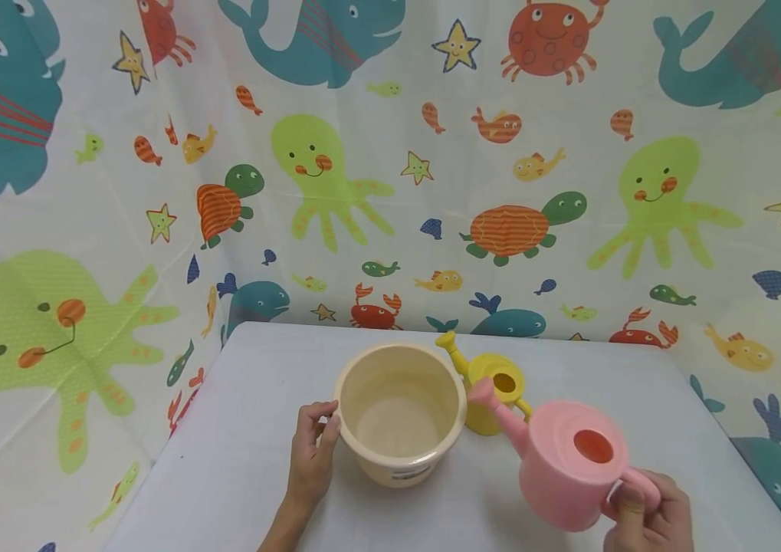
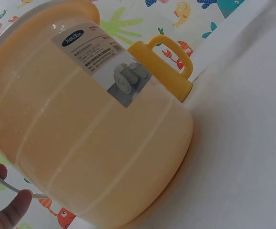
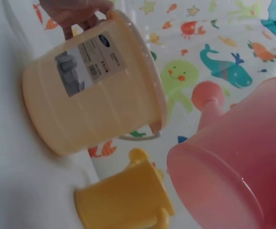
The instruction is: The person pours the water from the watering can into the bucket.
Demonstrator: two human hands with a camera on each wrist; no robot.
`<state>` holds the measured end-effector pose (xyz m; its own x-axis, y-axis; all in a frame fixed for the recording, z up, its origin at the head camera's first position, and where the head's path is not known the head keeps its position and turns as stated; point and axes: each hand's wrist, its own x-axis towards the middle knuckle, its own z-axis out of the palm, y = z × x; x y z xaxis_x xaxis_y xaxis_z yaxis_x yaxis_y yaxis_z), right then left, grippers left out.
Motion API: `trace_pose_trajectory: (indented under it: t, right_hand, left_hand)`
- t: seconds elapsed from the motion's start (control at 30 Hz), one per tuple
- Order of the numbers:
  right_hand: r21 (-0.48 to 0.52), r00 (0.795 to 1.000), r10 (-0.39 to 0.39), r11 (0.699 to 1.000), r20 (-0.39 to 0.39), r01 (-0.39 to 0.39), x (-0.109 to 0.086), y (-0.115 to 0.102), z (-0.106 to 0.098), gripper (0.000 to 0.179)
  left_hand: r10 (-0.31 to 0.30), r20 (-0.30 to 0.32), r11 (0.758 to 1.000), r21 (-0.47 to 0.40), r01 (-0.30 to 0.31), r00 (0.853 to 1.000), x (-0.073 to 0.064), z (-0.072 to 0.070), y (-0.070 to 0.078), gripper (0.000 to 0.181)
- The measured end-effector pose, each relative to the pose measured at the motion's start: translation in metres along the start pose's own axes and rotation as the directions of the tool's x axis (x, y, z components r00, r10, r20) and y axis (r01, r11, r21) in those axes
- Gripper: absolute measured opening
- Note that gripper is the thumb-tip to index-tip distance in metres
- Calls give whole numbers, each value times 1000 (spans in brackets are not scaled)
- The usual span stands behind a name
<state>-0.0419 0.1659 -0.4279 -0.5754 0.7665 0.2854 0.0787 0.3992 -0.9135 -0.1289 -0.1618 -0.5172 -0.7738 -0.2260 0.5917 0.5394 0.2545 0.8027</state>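
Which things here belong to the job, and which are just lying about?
Seemingly in use: pink watering can, held by the right hand; cream bucket, held by the left hand.

Apparently just there: yellow watering can, in neither hand; sea-creature backdrop.

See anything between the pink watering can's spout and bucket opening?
Only the right rim of the bucket, seemingly. The yellow watering can stands beside the bucket, behind the spout of the pink watering can in the head view, apparently off that path.

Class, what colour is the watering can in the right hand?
The watering can is pink; the head view shows it best.
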Motion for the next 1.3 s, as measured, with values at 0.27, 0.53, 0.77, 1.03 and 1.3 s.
trace_pose_trajectory:
  t: [0.27, 0.53, 0.77, 1.03, 1.3]
  right_hand:
    - [36, 998, -62, 997, 23, 61, 1, -1, 9, 26]
    - [118, 984, -176, 978, 23, 172, 3, 4, 20, 23]
    - [154, 966, -256, 957, 43, 246, 4, 9, 28, 18]
    - [231, 942, -334, 920, 33, 318, 4, 11, 33, 17]
    - [248, 931, -364, 906, 38, 344, 6, 12, 35, 17]
  left_hand:
    - [-57, -7, 998, -9, 57, 998, -1, 1, 0, 24]
    - [-38, -13, 999, 2, 38, 999, -1, 1, -2, 24]
    - [-25, -4, 1000, -7, 25, 1000, 0, 0, 1, 25]
    - [-49, -21, 999, 18, 50, 999, -1, 2, 0, 24]
    - [-40, -6, 999, 0, 40, 999, 0, -1, 2, 24]
